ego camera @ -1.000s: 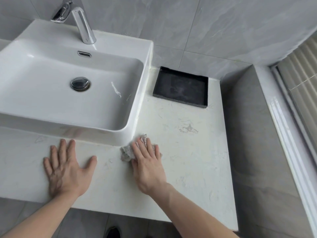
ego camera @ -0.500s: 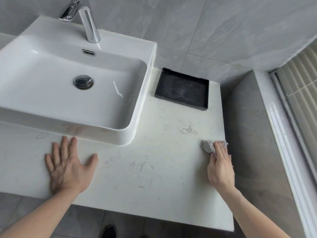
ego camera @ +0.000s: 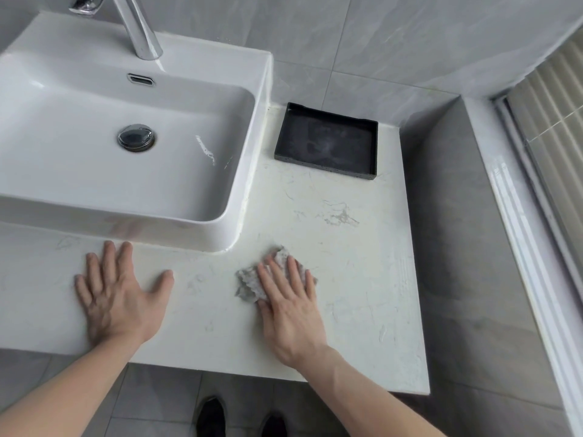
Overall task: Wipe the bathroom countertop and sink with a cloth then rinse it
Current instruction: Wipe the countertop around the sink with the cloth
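- Right hand (ego camera: 288,305) is pressing flat, fingers extended, on the grey cloth (ego camera: 252,283), pinning it to the pale surface (ego camera: 362,279) so the palm's pressure is spreading across the fabric (a judgement: better for scrubbing than a pinch).
- Cloth is lying just beside the front right corner of the sink (ego camera: 230,238), near but apart from it.
- Left hand (ego camera: 118,298) is resting spread wide and empty on the surface before the sink, probably bracing the body.
- Black tray (ego camera: 326,141) is sitting by the wall, well apart from the wiping.
- Smears are showing between tray and cloth; sink and rinse are not yet done.
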Demonstrator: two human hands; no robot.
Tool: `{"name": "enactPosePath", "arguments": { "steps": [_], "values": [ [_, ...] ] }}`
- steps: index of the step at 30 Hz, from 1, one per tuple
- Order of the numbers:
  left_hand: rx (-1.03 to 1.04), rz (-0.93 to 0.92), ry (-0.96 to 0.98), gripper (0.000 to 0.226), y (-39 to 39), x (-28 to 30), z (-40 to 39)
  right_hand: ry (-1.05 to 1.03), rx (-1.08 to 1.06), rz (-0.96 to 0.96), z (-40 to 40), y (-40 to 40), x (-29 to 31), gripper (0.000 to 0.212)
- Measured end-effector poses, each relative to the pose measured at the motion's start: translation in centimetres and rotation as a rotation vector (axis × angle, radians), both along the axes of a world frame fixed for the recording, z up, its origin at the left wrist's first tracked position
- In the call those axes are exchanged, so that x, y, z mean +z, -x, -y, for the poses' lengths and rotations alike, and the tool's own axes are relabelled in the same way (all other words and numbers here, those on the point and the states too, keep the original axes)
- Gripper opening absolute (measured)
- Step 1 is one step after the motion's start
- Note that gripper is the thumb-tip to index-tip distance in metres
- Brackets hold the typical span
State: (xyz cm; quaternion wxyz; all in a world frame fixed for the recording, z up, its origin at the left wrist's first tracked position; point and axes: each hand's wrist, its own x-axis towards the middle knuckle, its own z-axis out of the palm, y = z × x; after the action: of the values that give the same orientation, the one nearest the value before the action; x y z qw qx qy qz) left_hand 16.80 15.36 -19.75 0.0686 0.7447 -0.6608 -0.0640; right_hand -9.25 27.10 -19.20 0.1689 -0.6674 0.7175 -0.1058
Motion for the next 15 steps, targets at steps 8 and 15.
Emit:
{"name": "enactPosePath", "arguments": {
  "steps": [8, 15],
  "values": [
    [-0.003, -0.006, 0.008, 0.091, 0.0, 0.0, 0.0, -0.009, -0.456, -0.045, -4.2, 14.8, -0.4, 0.060],
    [0.008, 0.003, 0.001, 0.092, 0.0, 0.1, 0.0, 0.175, -0.568, 0.136, -2.5, 12.9, 1.1, 0.052]
  ]
}}
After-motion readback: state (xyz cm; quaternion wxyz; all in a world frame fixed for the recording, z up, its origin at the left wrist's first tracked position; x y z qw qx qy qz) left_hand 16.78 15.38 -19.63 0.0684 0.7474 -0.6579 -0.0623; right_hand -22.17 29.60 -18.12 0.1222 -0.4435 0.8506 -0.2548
